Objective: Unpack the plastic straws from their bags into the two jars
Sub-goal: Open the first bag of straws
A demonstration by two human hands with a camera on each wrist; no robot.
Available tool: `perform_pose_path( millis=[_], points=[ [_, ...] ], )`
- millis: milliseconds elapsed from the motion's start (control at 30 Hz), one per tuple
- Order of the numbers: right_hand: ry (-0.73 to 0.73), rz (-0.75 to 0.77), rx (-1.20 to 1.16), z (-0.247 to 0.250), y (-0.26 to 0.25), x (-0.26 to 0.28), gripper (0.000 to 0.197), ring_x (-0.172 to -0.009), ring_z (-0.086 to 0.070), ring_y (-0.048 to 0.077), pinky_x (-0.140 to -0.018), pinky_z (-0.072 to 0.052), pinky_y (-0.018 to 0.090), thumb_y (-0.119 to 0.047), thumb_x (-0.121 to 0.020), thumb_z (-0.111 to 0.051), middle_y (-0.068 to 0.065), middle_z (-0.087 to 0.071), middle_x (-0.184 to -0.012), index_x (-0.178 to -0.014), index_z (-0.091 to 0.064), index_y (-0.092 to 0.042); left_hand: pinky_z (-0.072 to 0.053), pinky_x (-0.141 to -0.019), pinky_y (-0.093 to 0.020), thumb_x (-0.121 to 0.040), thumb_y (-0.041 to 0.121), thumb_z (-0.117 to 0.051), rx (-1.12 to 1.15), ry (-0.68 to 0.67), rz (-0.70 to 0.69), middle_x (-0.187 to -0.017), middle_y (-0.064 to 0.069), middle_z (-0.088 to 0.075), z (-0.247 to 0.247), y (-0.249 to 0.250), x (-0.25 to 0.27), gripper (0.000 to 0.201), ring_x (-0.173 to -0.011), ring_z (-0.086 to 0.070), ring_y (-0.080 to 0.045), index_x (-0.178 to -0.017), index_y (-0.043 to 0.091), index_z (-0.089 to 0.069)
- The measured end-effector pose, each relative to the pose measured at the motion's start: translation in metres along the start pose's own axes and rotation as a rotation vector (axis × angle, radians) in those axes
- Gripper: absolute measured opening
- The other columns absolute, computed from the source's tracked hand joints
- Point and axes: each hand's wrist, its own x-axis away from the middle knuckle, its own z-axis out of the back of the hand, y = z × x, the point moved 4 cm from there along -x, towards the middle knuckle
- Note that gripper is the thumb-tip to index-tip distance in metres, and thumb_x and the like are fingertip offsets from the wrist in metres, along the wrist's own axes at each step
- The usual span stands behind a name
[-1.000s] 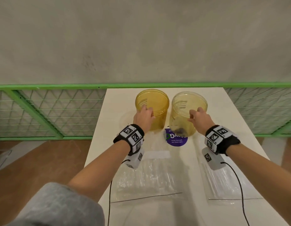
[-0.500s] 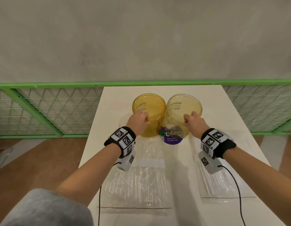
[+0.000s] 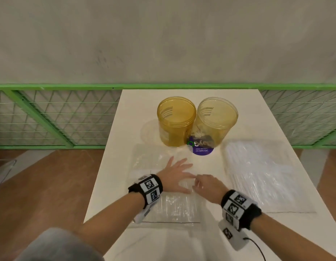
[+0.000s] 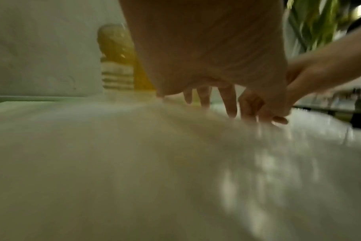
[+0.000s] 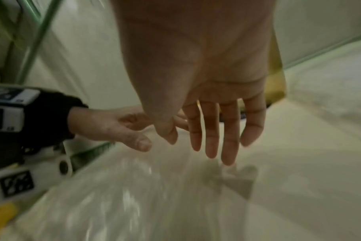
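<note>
On the white table (image 3: pixel 257 113), both slack, empty hands, left hand (image 3: pixel 175 177) and right hand (image 3: pixel 208 187), meet over the lower-centre clear plastic bag of straws (image 3: pixel 174 206); pin one side, peel the mouth gently.

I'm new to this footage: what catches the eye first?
Two open amber jars stand side by side at the table's far middle. Nearer, both hands, left hand and right hand, reach over the left bag of clear straws; a second bag lies to the right.
</note>
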Motion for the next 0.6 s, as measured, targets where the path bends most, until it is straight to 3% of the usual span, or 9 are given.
perform_pose_path(
  millis=[67, 167, 300, 400, 500, 600],
  points=[
    [-0.074, -0.053, -0.042, -0.024, 0.004, 0.006, 0.032, -0.095, -0.06, 0.024, -0.081, -0.045, 0.033, -0.042, -0.091, -0.048, 0.006, -0.064, -0.107, -0.102, -0.057, -0.013, 0.018, -0.108, -0.058, -0.083, 0.066, -0.047, -0.065, -0.024, 0.047, -0.159, 0.001, 0.0, -0.024, -0.009, 0.004, 0.07, -0.145, 0.013, -0.021, -0.144, 0.037, -0.028],
    [-0.063, -0.048, -0.144, -0.037, -0.003, 0.008, 0.037, -0.096, -0.06, 0.027, -0.082, -0.045, 0.033, -0.044, -0.093, -0.047, 0.01, -0.064, -0.108, -0.103, -0.056, -0.009, 0.016, -0.108, -0.059, -0.08, 0.069, -0.047, 0.023, 0.051, 0.229, -0.159, 0.003, -0.003, -0.029, -0.029, 0.018, 0.071, -0.146, 0.012, -0.019, -0.143, 0.039, -0.029],
    [-0.118, -0.005, -0.15, -0.044, -0.024, 0.001, 0.043, -0.108, -0.056, 0.035, -0.088, -0.043, 0.036, -0.039, -0.095, -0.046, 0.017, -0.058, -0.118, -0.123, -0.047, -0.006, 0.01, -0.109, -0.062, -0.08, 0.07, -0.045, 0.142, 0.197, 0.557, -0.159, 0.001, -0.005, -0.032, -0.056, 0.047, 0.07, -0.146, 0.009, -0.022, -0.141, 0.037, -0.032],
    [-0.033, -0.033, -0.261, -0.042, -0.033, -0.017, 0.041, -0.106, -0.057, 0.036, -0.085, -0.045, 0.036, -0.035, -0.093, -0.053, 0.02, -0.061, -0.113, -0.117, -0.05, -0.003, 0.008, -0.109, -0.063, -0.081, 0.07, -0.042, 0.197, 0.234, 0.728, -0.159, -0.001, -0.005, -0.034, -0.068, 0.066, 0.071, -0.146, 0.009, -0.024, -0.141, 0.035, -0.032],
    [0.024, -0.067, -0.309, -0.024, -0.045, -0.042, 0.028, -0.105, -0.059, 0.037, -0.091, -0.049, 0.044, -0.022, -0.09, -0.06, 0.021, -0.061, -0.114, -0.11, -0.058, -0.002, 0.005, -0.109, -0.066, -0.083, 0.07, -0.038, 0.29, 0.216, 0.909, -0.159, -0.005, -0.002, -0.029, -0.077, 0.071, 0.072, -0.146, 0.01, -0.027, -0.143, 0.031, -0.029],
    [0.105, -0.041, -0.268, 0.002, -0.057, -0.069, 0.018, -0.102, -0.06, 0.035, -0.089, -0.05, 0.04, -0.011, -0.089, -0.056, 0.02, -0.062, -0.112, -0.101, -0.064, 0.0, 0.002, -0.107, -0.069, -0.09, 0.062, -0.034, 0.216, 0.206, 1.025, -0.158, -0.011, 0.0, -0.018, -0.074, 0.068, 0.068, -0.145, 0.009, -0.034, -0.145, 0.024, -0.023]
  ],
)
